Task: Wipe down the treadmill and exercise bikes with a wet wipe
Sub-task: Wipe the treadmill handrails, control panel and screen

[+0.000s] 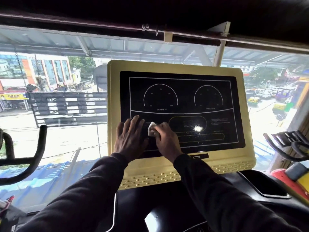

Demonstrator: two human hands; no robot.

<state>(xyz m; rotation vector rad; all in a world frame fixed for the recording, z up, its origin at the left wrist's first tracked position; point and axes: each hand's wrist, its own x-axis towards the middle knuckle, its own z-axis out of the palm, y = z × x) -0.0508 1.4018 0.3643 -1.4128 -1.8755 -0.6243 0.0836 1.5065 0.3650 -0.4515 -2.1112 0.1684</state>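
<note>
I see the wet wipe (151, 128) bunched into a small white wad at the centre of the frame, pressed against the lower left part of the black display panel (182, 113). My right hand (164, 138) grips it, fingers curled over the wad with only its upper left corner showing. Just beside it on the left, my left hand (131, 136) lies flat on the same panel, fingers straight and slightly spread, fingertips pointing up the screen and nearly touching the wipe. Both dark sleeves (93, 186) run up from the bottom edge of the frame.

The panel carries two white dial outlines in its upper half, the left one marked for incline, and an oval outline to the right of my hands with a bright glare spot on it. A pale yellow console housing (247, 148) frames the panel, with rows of slots along its lower edge. Below it sits the treadmill's black deck console (167, 198), with a recessed pocket (267, 186) at lower right.

At the left edge I see black curved exercise bike handlebars (36, 151); at the right edge, another bike's handlebars (291, 143) above red and yellow parts. Behind everything a wide window (66, 131) shows a street, buildings and vehicles.
</note>
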